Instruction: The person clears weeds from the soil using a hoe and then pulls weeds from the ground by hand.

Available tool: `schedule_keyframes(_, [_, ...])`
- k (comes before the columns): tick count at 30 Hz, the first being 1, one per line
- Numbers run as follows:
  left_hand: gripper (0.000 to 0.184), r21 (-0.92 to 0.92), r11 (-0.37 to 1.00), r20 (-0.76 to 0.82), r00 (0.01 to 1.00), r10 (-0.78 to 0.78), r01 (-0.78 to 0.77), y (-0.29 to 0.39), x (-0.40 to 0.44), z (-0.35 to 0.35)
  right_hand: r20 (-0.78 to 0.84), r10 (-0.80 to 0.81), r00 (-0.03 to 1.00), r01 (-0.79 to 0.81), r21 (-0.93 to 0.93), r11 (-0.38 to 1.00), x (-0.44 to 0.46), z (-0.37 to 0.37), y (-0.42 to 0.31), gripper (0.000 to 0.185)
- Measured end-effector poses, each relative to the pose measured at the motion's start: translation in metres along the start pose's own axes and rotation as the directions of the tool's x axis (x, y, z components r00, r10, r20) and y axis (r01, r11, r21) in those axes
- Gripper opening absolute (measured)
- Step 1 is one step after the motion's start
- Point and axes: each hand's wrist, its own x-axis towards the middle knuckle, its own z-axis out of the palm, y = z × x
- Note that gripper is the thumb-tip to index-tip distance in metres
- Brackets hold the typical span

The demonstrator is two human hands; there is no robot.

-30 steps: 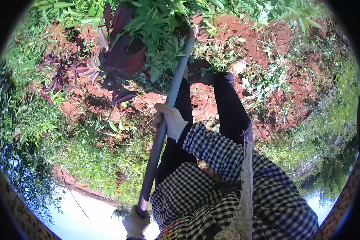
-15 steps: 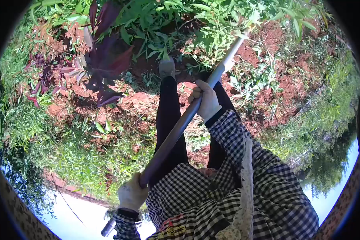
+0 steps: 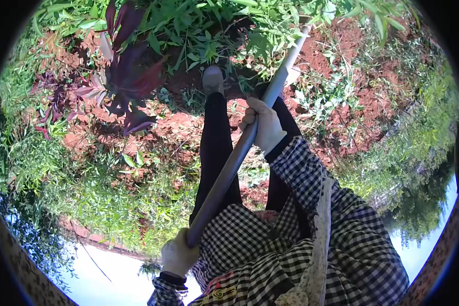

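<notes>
As sunlight is pouring over the red, crumbly soil (image 3: 372, 109), a long, smooth, round pole (image 3: 224, 178) is cutting diagonally across the view, running from low on the left to high on the right! Its near stretch is showing a dull purplish brown, its far stretch is gleaming almost white, and its far tip is vanishing among slim green leaves (image 3: 275, 38), so whatever it may be carrying there is hidden.

Now to the grip: the right hand (image 3: 268, 127) is closing firmly around the middle of the shaft, its fingers curling over to the left side and its wrist bending slightly out of a snug dark cuff (image 3: 281, 148). Lower down, the left hand (image 3: 180, 252) is clenching around the near end, knuckles rounding over it, its forearm rising from the bottom edge. The right forearm is slanting up from the right in a crisp black-and-white checked sleeve (image 3: 303, 168), while the same check is bunching in soft folds across the shirt (image 3: 362, 255).

A pale, rough-edged, patterned strap (image 3: 319, 229) is dangling before it. Slim black trousers (image 3: 217, 148) are stretching up to a dull, round-toed shoe (image 3: 212, 79), and broad, pointed, dark-red leaves (image 3: 130, 81) are spreading off to the left.
</notes>
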Motion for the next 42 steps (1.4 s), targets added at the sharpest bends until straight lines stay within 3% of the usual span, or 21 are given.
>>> schedule_keyframes(2, [0.032,-0.01,0.998,0.034,0.998,-0.057,0.058,-0.005,-0.011,0.008,-0.048,0.021,0.999,-0.027,-0.119,0.993,0.009,0.007,0.019,0.014])
schedule_keyframes(5, [0.028,-0.009,0.961,0.125,0.954,-0.273,0.276,-0.006,-0.045,0.009,-0.034,0.21,0.977,-0.211,-0.039,0.977,-0.006,0.019,0.053,0.015])
schedule_keyframes(9, [0.033,-0.007,0.973,0.142,0.963,-0.228,0.231,0.001,-0.054,0.01,0.036,0.272,0.962,-0.271,-0.018,0.962,-0.015,0.015,0.037,0.017])
schedule_keyframes(10, [0.034,-0.047,0.972,0.161,0.962,-0.22,0.23,0.0,-0.054,0.013,-0.031,0.264,0.964,-0.265,-0.078,0.961,-0.018,0.013,0.035,0.018])
schedule_keyframes(13, [0.036,0.077,0.982,0.133,0.974,-0.184,0.175,-0.001,-0.054,0.003,0.065,0.267,0.961,-0.272,0.07,0.96,-0.03,0.0,0.027,0.017])
schedule_keyframes(16, [0.035,0.112,0.993,0.079,0.996,-0.038,0.029,-0.003,-0.038,-0.004,0.273,0.141,0.952,-0.213,0.256,0.943,-0.041,-0.008,0.001,0.031])
schedule_keyframes(18, [0.035,0.065,0.988,0.071,0.989,0.132,-0.137,0.01,-0.022,-0.015,0.489,0.053,0.87,-0.313,0.467,0.827,-0.022,-0.031,-0.014,0.03])
schedule_keyframes(20, [0.038,-0.192,0.963,0.23,0.945,0.232,-0.19,0.043,0.001,-0.042,0.496,0.014,0.868,-0.332,0.56,0.759,0.012,-0.062,-0.024,0.026])
schedule_keyframes(22, [0.025,-0.336,0.812,0.102,0.839,0.534,-0.477,0.049,0.059,-0.045,0.429,0.055,0.901,-0.342,0.629,0.698,0.034,-0.071,-0.031,0.026])
schedule_keyframes(23, [0.021,-0.473,0.746,-0.013,0.85,0.527,-0.47,0.055,0.099,-0.042,0.471,0.024,0.882,-0.339,0.6,0.725,0.042,-0.073,-0.027,0.025])
schedule_keyframes(25, [0.024,-0.189,0.861,-0.234,0.873,0.427,-0.472,0.087,0.188,-0.05,0.465,0.025,0.885,-0.314,0.556,0.77,0.048,-0.074,-0.013,0.023])
schedule_keyframes(27, [0.036,-0.126,0.879,-0.362,0.846,0.392,-0.461,0.125,0.285,-0.065,0.462,0.002,0.887,-0.271,0.516,0.812,0.053,-0.069,-0.002,0.023])
schedule_keyframes(29, [0.043,0.063,0.886,-0.552,0.723,0.415,-0.46,0.162,0.372,-0.077,0.289,0.117,0.95,-0.248,0.474,0.845,0.062,-0.069,0.008,0.026])
schedule_keyframes(30, [0.047,0.3,0.81,-0.64,0.523,0.562,-0.504,0.176,0.418,-0.079,0.248,0.144,0.958,-0.244,0.441,0.864,0.064,-0.066,0.01,0.027])
schedule_keyframes(31, [0.049,0.296,0.858,-0.697,0.519,0.495,-0.42,0.198,0.448,-0.083,0.208,0.171,0.963,-0.244,0.406,0.881,0.066,-0.061,0.012,0.027])
schedule_keyframes(33, [0.052,0.644,0.736,-0.55,0.543,0.635,-0.209,0.249,0.462,-0.103,0.343,0.121,0.932,-0.272,0.437,0.857,0.071,-0.052,0.016,0.029])
schedule_keyframes(35, [0.041,0.76,0.546,-0.437,0.343,0.831,-0.353,0.271,0.485,-0.108,0.267,0.13,0.955,-0.235,0.411,0.881,0.071,-0.042,0.017,0.031])
schedule_keyframes(36, [0.048,0.688,0.639,-0.375,0.586,0.718,-0.344,0.285,0.487,-0.107,0.182,0.153,0.971,-0.214,0.39,0.895,0.07,-0.04,0.017,0.031])
schedule_keyframes(38, [0.049,0.699,0.686,-0.254,0.828,0.5,-0.2,0.307,0.488,-0.11,0.219,0.129,0.967,-0.202,0.353,0.914,0.068,-0.045,0.014,0.03])
schedule_keyframes(41, [0.048,0.775,0.598,-0.264,0.756,0.599,-0.203,0.301,0.527,-0.093,0.254,0.114,0.961,-0.203,0.359,0.911,0.067,-0.049,0.013,0.029])
schedule_keyframes(42, [0.043,0.77,0.621,-0.287,0.789,0.543,-0.147,0.306,0.529,-0.087,0.25,0.114,0.962,-0.2,0.351,0.915,0.066,-0.048,0.012,0.028])
